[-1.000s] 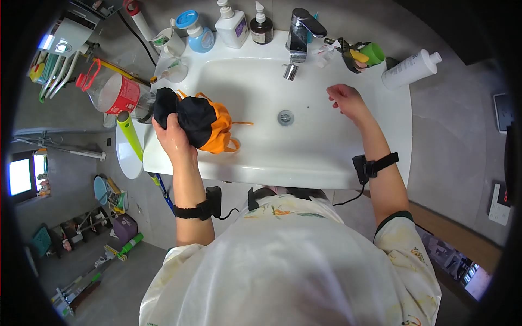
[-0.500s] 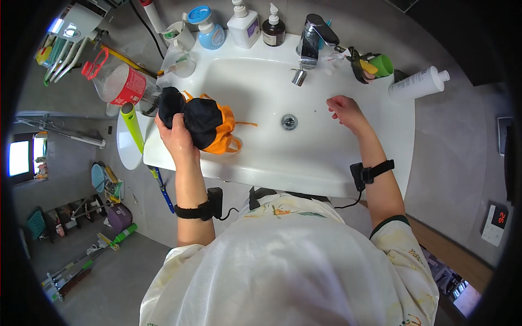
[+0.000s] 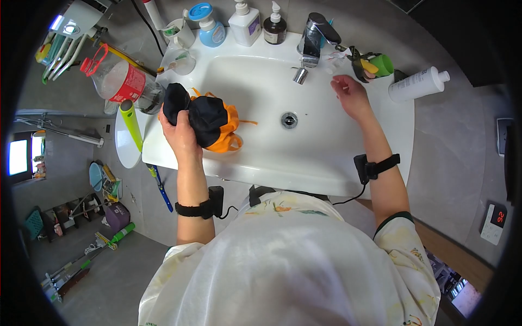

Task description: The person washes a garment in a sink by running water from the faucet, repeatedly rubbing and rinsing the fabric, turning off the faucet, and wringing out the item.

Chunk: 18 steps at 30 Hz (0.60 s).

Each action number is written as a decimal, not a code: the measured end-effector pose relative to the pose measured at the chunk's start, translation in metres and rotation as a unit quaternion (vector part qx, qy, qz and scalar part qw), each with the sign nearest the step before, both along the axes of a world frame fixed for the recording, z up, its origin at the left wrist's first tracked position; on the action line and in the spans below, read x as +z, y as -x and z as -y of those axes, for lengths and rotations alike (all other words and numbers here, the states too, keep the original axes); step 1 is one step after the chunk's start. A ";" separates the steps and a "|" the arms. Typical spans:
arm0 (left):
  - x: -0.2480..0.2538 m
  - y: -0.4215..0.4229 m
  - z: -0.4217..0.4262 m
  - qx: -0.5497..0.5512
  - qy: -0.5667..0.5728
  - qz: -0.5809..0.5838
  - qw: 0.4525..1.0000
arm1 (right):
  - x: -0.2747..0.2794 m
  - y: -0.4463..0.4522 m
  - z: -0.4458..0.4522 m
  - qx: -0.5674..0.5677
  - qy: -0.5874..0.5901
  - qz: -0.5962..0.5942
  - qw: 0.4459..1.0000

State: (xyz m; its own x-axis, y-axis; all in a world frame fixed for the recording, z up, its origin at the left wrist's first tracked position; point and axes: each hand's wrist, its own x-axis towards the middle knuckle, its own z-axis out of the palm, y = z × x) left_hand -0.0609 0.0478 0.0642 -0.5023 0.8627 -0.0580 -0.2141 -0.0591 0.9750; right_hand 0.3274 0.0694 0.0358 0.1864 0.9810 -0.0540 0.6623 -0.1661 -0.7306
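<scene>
At the left side of the white sink (image 3: 261, 157), my left hand (image 3: 180, 133) is closed around a black and orange cloth item (image 3: 209, 119). Orange straps or cords hang from it over the basin, and its exact kind is unclear. My right hand (image 3: 350, 96) hovers over the right part of the basin, its fingers loosely bent and holding nothing visible. Closest to that hand are the faucet (image 3: 312, 41) and a dark holder with a green cup (image 3: 381, 65). The metal drain (image 3: 289, 120) lies between my two hands.
Along the back rim stand a blue foam bottle (image 3: 209, 30), a white pump bottle (image 3: 246, 26) and a brown pump bottle (image 3: 275, 30). A large plastic bottle (image 3: 128, 81) is at the left, a white bottle (image 3: 416, 85) at the right. A green handle (image 3: 130, 125) leans by the left edge.
My right hand has moved slightly up and to the right, toward the faucet side. My left hand has kept its hold on the cloth item, shifting only a little.
</scene>
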 end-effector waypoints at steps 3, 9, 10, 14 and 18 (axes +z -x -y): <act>-0.001 0.000 0.000 0.002 -0.006 0.003 1.000 | 0.024 0.010 -0.011 0.001 -0.059 0.015 0.998; 0.001 -0.001 0.002 0.003 0.003 -0.011 1.000 | 0.058 0.026 -0.034 -0.049 -0.179 0.086 0.979; 0.000 -0.001 0.001 0.003 0.003 -0.011 1.000 | 0.059 0.025 -0.041 -0.009 -0.247 0.148 0.958; -0.006 0.000 0.001 -0.003 0.000 -0.005 1.000 | 0.062 0.030 -0.060 0.081 -0.311 0.318 0.892; -0.007 -0.002 0.001 0.002 0.006 -0.019 1.000 | 0.047 0.043 -0.061 0.024 -0.300 0.117 0.946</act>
